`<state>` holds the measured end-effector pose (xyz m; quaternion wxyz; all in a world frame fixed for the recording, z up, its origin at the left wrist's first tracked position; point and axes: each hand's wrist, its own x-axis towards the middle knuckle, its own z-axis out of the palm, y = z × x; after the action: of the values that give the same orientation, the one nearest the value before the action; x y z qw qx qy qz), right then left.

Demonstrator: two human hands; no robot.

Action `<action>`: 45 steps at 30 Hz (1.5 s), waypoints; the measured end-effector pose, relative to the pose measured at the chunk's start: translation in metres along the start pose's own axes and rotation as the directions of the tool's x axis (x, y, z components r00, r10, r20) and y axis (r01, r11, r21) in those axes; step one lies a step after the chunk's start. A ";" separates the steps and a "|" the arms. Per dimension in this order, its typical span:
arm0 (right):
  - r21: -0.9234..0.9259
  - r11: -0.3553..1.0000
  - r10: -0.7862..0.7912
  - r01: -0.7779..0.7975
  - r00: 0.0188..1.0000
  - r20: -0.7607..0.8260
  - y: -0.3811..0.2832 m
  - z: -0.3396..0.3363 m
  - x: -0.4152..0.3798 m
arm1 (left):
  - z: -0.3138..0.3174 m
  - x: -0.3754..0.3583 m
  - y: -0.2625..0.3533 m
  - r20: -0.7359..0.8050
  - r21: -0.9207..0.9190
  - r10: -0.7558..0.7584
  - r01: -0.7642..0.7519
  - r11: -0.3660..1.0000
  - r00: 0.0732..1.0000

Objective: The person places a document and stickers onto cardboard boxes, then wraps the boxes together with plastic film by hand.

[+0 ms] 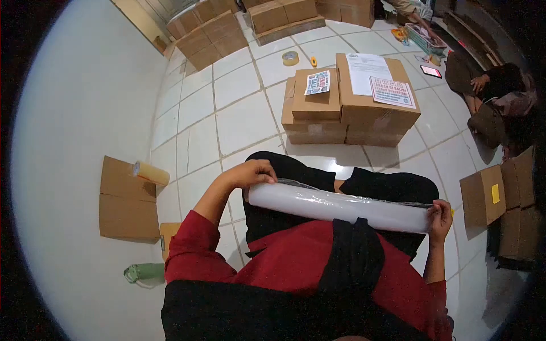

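A long white roll wrapped in shiny clear plastic film (335, 206) lies across my lap, over my black trousers. My left hand (254, 173) pinches the film at the roll's left end, fingers closed along its upper edge. At the opposite end, my right hand (439, 220) grips the roll and film with thumb and fingers closed. Beyond my knees, a small cardboard box (316, 105) with a printed label sits beside a larger cardboard box (372, 122) bearing papers (368, 74).
On the tiles lie a tape roll (290, 58), a yellow cutter (313, 61) and a phone (431, 71). To my left are a green bottle (145, 271) and a thick tape roll (151, 173) by cardboard (128, 199). Another person (495, 94) sits at right; boxes (213, 37) stand behind.
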<state>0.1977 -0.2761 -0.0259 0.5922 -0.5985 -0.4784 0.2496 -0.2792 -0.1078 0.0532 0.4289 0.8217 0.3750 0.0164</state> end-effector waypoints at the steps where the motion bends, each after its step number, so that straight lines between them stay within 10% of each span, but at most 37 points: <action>1: -0.002 1.000 0.005 -0.005 1.000 0.009 -0.002 0.001 0.000 | -0.001 -0.001 -0.002 -0.007 0.040 0.001 0.000 0.999 1.000; 7: -0.058 0.996 -0.074 0.074 0.997 -0.008 -0.010 0.004 0.005 | -0.002 -0.002 0.011 -0.093 0.127 -0.059 0.070 0.989 0.994; 10: -0.074 0.993 -0.091 0.090 0.996 -0.006 -0.012 0.003 0.008 | -0.003 -0.003 0.013 -0.164 -0.136 -0.220 0.199 0.970 0.961; 13: -0.093 0.996 -0.013 0.013 1.000 0.002 -0.023 0.008 0.009 | 0.003 -0.007 0.007 -0.229 -0.324 -0.071 -0.007 0.946 0.971; 16: -0.013 0.997 0.080 -0.082 0.993 -0.091 -0.028 0.012 0.004 | 0.005 -0.010 0.003 -0.180 -0.033 0.064 -0.071 0.997 0.981; 23: 0.018 0.997 -0.074 0.076 0.993 -0.097 -0.060 0.010 0.053 | -0.015 0.001 0.024 -0.646 -0.121 -0.067 -0.015 0.993 0.760; 36: 0.099 0.989 -0.108 0.111 0.994 -0.033 -0.059 0.027 0.159 | -0.067 0.030 0.042 -0.718 0.138 0.150 -0.073 0.988 0.680; 45: 0.073 0.996 0.047 -0.046 0.999 -0.006 -0.019 0.041 0.177 | -0.063 0.053 0.016 -0.645 0.040 0.029 -0.004 0.999 0.764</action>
<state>0.2305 -0.1062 0.0321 0.6095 -0.5883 -0.4527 0.2783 -0.2530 -0.0366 0.0886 0.2588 0.7770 0.4924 0.2946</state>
